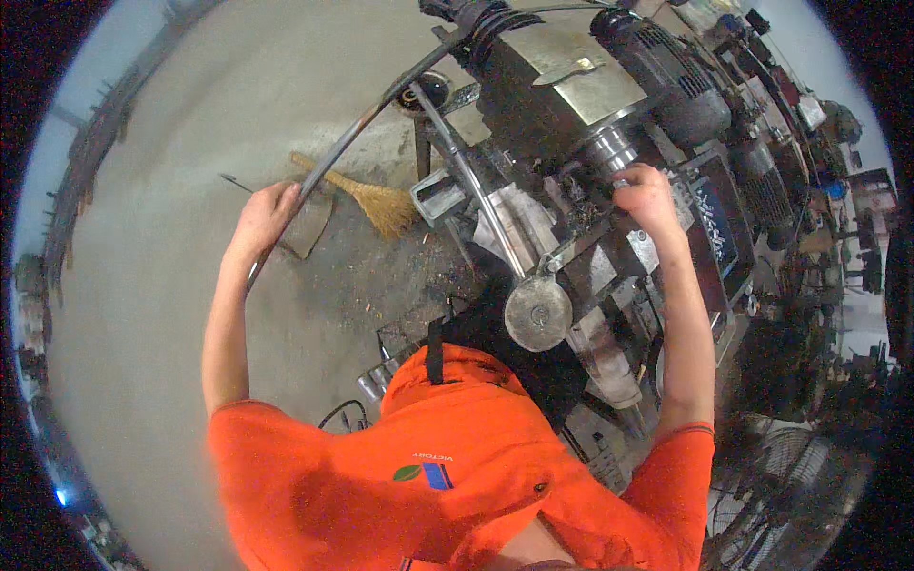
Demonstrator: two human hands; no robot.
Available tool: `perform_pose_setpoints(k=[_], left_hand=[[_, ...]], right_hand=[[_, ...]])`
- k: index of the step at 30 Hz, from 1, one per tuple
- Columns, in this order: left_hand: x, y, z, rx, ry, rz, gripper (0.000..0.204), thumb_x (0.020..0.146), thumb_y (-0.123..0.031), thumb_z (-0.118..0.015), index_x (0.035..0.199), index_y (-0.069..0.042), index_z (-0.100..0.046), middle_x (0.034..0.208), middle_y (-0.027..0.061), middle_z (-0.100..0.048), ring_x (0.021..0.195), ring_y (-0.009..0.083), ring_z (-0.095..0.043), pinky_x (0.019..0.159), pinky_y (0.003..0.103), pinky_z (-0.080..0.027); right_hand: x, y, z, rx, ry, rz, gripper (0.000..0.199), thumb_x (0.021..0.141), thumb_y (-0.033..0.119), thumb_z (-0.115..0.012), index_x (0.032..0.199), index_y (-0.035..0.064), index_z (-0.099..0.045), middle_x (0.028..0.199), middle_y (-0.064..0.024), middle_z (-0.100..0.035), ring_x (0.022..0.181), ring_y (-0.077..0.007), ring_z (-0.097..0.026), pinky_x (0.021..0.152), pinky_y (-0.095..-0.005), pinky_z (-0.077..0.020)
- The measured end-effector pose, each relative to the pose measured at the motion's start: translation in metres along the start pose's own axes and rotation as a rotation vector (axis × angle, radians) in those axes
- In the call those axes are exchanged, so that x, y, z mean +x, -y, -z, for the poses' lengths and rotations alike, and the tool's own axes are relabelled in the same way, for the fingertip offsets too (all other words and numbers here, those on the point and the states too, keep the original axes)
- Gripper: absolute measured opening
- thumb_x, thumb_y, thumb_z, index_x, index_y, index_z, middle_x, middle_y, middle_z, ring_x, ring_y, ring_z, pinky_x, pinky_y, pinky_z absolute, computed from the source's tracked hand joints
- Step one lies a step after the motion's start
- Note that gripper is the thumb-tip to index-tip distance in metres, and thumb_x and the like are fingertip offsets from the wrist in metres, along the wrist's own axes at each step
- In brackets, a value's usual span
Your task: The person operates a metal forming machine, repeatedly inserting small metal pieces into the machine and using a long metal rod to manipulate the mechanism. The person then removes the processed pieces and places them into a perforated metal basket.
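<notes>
My left hand (267,214) is closed around the lower end of a long dark metal bar (347,138), which slants up and right to the top of a machine (538,81). My right hand (645,198) has its fingers curled in just below a shiny stepped metal cylinder (610,148) on that machine. Whatever lies inside those fingers is hidden. Between my hands, a bright steel rod (473,186) runs down to a round metal disc (538,313) in front of me.
A straw broom (376,202) lies on the floor (190,124) to the left, among scattered chips. Dark finned motors (671,71) sit at the machine's upper right. A tray (716,228) of metal shavings is beside my right forearm. A wire-caged fan (785,481) stands at the lower right.
</notes>
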State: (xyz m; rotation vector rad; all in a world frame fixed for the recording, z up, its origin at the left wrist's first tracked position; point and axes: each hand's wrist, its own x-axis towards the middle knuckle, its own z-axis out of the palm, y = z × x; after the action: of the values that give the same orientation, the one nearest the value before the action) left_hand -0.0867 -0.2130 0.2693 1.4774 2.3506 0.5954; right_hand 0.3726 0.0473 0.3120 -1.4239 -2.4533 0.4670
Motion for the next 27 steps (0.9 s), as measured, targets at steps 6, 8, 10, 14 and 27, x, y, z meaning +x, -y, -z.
perform_pose_setpoints(k=[6,8,10,14,27], left_hand=[[0.021,-0.008,-0.030,0.385,0.005,-0.120,0.033,0.079,-0.033,-0.060,0.093,-0.004,-0.054,0.067,0.0162,-0.061,0.067,0.0359,-0.060,0.059,0.046,-0.046],[0.037,0.007,-0.032,0.486,-0.031,-0.151,0.026,0.078,-0.028,-0.059,0.090,-0.004,-0.055,0.067,0.0162,-0.061,0.067,0.0353,-0.061,0.059,0.046,-0.047],[0.063,0.035,-0.022,0.581,-0.084,-0.184,0.020,0.077,-0.022,-0.058,0.086,-0.005,-0.054,0.066,0.0160,-0.060,0.066,0.0346,-0.061,0.058,0.046,-0.048],[0.158,0.119,0.026,0.888,-0.206,-0.235,0.012,0.076,-0.016,-0.055,0.083,-0.006,-0.055,0.067,0.0138,-0.060,0.062,0.0320,-0.061,0.055,0.042,-0.048],[0.161,0.030,-0.039,0.266,-0.807,-0.537,0.031,0.079,-0.019,-0.060,0.106,-0.003,-0.057,0.092,0.0135,-0.063,0.089,0.0302,-0.060,0.080,0.038,-0.046]], right_hand=[[0.008,0.005,-0.005,-0.064,-0.011,0.000,0.033,0.057,0.017,-0.061,0.084,0.0010,-0.067,0.086,-0.0173,-0.062,0.078,-0.0300,-0.061,0.070,-0.0347,-0.0471],[0.005,0.011,-0.002,-0.056,-0.007,-0.016,0.031,0.057,0.016,-0.061,0.084,0.0025,-0.068,0.088,-0.0172,-0.062,0.077,-0.0329,-0.061,0.071,-0.0354,-0.0487],[0.001,0.011,-0.001,-0.064,-0.036,-0.015,0.030,0.057,0.015,-0.061,0.083,0.0022,-0.068,0.087,-0.0168,-0.062,0.075,-0.0330,-0.061,0.069,-0.0352,-0.0484],[0.006,0.011,-0.004,-0.061,-0.025,0.025,0.028,0.057,0.013,-0.061,0.082,0.0018,-0.067,0.084,-0.0163,-0.062,0.073,-0.0323,-0.061,0.067,-0.0344,-0.0479],[-0.038,0.004,0.001,-0.096,-0.366,0.266,0.033,0.056,0.010,-0.061,0.088,0.0042,-0.064,0.108,-0.0150,-0.058,0.097,-0.0336,-0.053,0.081,-0.0391,-0.0451]])
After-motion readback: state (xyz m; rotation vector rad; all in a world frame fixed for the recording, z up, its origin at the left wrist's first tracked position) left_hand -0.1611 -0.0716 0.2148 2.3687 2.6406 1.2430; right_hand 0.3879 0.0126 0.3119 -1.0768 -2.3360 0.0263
